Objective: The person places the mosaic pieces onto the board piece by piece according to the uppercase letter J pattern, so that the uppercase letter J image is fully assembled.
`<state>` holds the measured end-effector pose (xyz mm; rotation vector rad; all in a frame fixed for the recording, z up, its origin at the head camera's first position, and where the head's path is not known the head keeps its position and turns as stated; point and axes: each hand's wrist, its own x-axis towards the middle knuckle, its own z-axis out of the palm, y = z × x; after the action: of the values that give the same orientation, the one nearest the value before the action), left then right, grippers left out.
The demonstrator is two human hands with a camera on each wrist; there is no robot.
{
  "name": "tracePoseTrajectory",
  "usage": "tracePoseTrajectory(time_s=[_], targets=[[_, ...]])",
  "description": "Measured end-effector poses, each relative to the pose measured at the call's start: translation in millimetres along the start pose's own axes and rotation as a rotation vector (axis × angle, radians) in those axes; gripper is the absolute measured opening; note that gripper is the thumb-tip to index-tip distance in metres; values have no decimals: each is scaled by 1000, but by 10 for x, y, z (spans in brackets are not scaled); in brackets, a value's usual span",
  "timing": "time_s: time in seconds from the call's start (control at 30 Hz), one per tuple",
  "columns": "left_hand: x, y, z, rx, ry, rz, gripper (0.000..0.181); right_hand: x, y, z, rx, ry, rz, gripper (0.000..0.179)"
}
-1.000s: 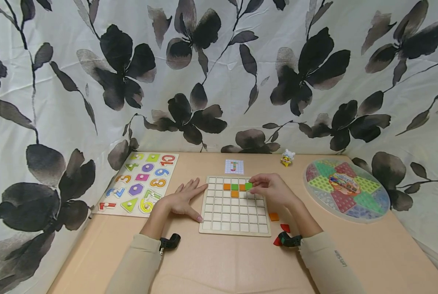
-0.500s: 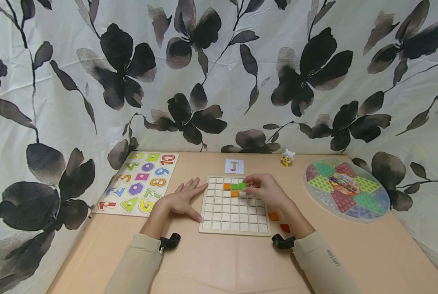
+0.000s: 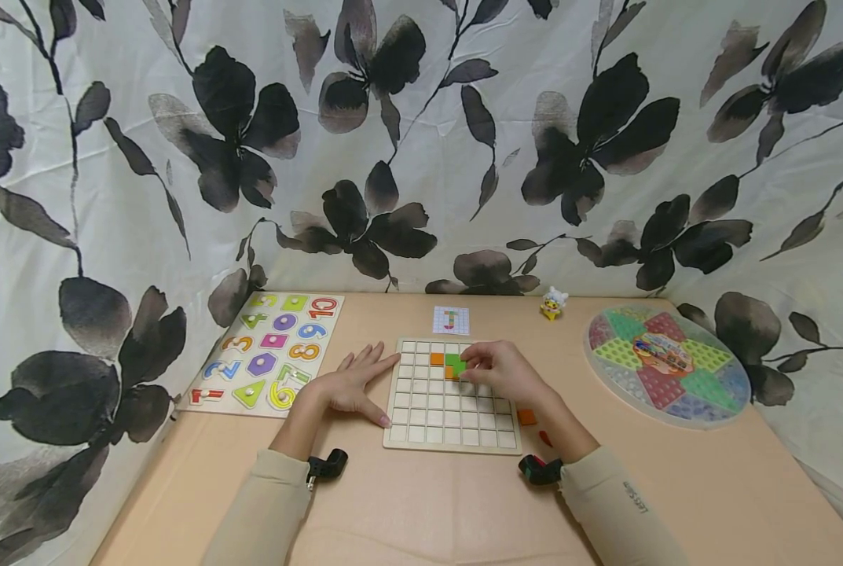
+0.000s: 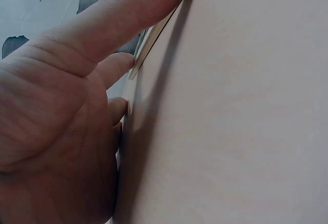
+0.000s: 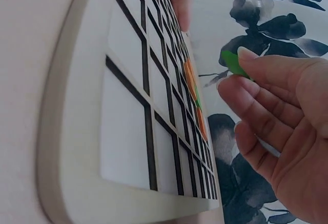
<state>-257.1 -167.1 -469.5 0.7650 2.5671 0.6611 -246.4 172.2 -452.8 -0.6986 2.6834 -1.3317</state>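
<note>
My right hand [image 3: 502, 369] pinches a small green tile [image 5: 234, 63] between thumb and fingertips. In the right wrist view the tile stands off the surface of the white grid board [image 3: 421, 417]; in the head view it overlaps the coloured squares in the upper rows. Among those set in the board are an orange tile [image 3: 437, 359], a green tile [image 3: 450, 359] and, one row lower, another orange tile [image 3: 449, 373]. My left hand [image 3: 346, 387] lies with spread fingers at the board's left side, index fingertip and thumb at its edge.
Behind the board lies a small card [image 3: 451, 321] with a coloured figure on a grid. An orange tile [image 3: 527, 417] and a red piece [image 3: 545, 439] lie right of the board. A number puzzle board [image 3: 265, 354], a toy figure [image 3: 552, 303] and a round patterned box [image 3: 665, 365] stand around.
My right hand has moved left with the green tile, then slightly toward me, over the coloured squares. My left hand has stayed at the board's edge.
</note>
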Motion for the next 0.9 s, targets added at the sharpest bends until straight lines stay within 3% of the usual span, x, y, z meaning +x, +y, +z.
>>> tracePoseTrajectory(time_s=[0.37,0.9], targets=[[1,10,-3,-14,16,8,125,9,-15,71,-5,-75,-30,21],[2,1,0,-11,15,0,124,24,50,138,-71,-121,-49,18]])
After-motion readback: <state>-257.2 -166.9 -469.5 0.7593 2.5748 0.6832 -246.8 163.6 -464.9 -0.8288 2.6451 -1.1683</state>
